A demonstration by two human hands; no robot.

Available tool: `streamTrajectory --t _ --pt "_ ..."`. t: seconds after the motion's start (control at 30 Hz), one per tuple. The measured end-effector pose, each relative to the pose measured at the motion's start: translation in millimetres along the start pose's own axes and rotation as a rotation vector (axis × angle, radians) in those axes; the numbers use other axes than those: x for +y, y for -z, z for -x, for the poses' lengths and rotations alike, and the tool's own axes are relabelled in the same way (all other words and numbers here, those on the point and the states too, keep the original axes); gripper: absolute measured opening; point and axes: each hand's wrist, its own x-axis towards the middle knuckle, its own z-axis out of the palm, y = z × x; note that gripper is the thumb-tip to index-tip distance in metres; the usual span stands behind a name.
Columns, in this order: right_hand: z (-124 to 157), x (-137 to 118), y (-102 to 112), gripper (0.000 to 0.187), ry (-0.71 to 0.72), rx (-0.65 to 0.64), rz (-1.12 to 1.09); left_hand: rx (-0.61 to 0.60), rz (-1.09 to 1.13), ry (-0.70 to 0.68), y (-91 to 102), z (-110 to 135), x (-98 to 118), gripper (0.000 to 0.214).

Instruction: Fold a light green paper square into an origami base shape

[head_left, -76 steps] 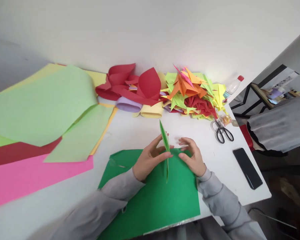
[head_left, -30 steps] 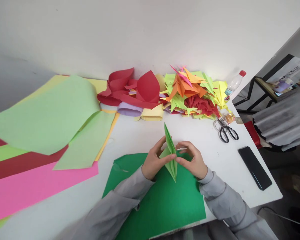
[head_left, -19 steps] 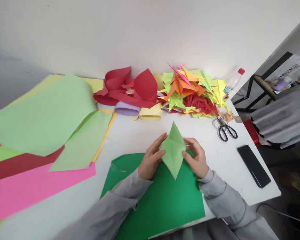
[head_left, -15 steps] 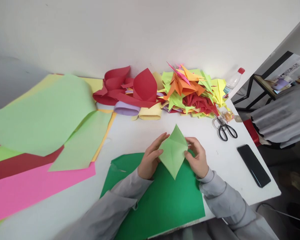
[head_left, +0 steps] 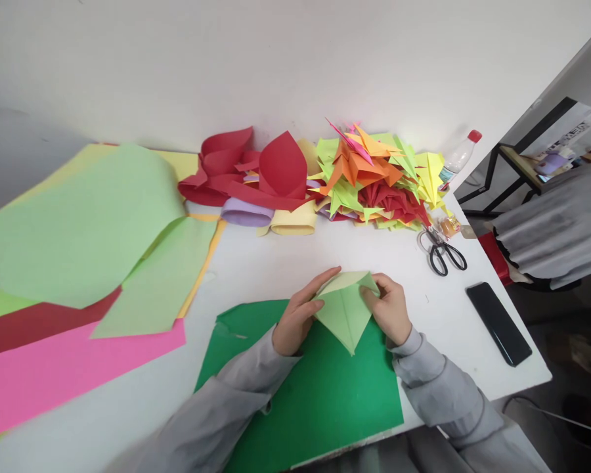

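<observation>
The light green folded paper (head_left: 347,315) is sitting just below and right of the middle of the frame, its point hanging over the green sheet (head_left: 325,401). The left hand (head_left: 295,320) is pinching its left corner and the right hand (head_left: 391,310) its right corner; the hands are standing apart with the paper spanning between them. If they were pulling unevenly, the centre crease could be wandering or the thin paper tearing; a thumb pressing too hard could be leaving a stray crease.

The paper is hiding several fingertips and its own back layers, so how those are lying cannot be told; nor can whether its point is touching the sheet. Further out on the tabletop (head_left: 256,259), pieces in the folded-paper pile (head_left: 367,174) at upper right are overlapping, and the scissors' (head_left: 443,255) tips are blending into it. The right edge is cutting off a grey garment (head_left: 556,226).
</observation>
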Motion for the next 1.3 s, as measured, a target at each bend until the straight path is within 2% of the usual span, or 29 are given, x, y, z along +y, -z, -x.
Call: streamTrajectory --t 0.23,0.33,0.43,0.53,0.6,0.7,0.83,0.93,1.1,1.3 --pt "-2 0 1 0.014 0.060 0.030 -0.088 0.065 0.172 0.115 -2.9 -1 5 0.056" --pt "-2 -1 2 0.016 0.053 0.044 -0.105 0.087 0.157 0.098 -2.0 -2 4 0.052" --pt "-3 -3 4 0.014 0.032 0.048 -0.104 0.095 0.120 0.027 -1.7 -2 4 0.042" --pt "-3 -4 5 0.012 0.031 0.021 -0.088 0.042 0.133 0.044 -3.6 -2 6 0.045" --pt "-3 -5 5 0.011 0.072 -0.003 -0.089 0.028 0.204 0.109 -4.8 -2 7 0.050" --pt "0 -9 6 0.012 0.192 -0.040 -0.105 0.097 0.304 0.195 -4.1 -5 8 0.046" --pt "7 -16 6 0.023 0.382 -0.117 -0.081 0.133 0.314 0.300 -1.4 -8 5 0.044" --pt "11 -20 5 0.025 0.467 -0.115 -0.057 0.134 0.323 0.329 -2.5 -9 2 0.038" --pt "11 -17 3 0.017 0.471 -0.104 -0.008 0.136 0.328 0.326 -7.6 -6 0 0.037" --pt "8 -13 7 0.014 0.460 -0.001 -0.002 0.239 0.266 0.329 -11.7 -5 4 0.041"
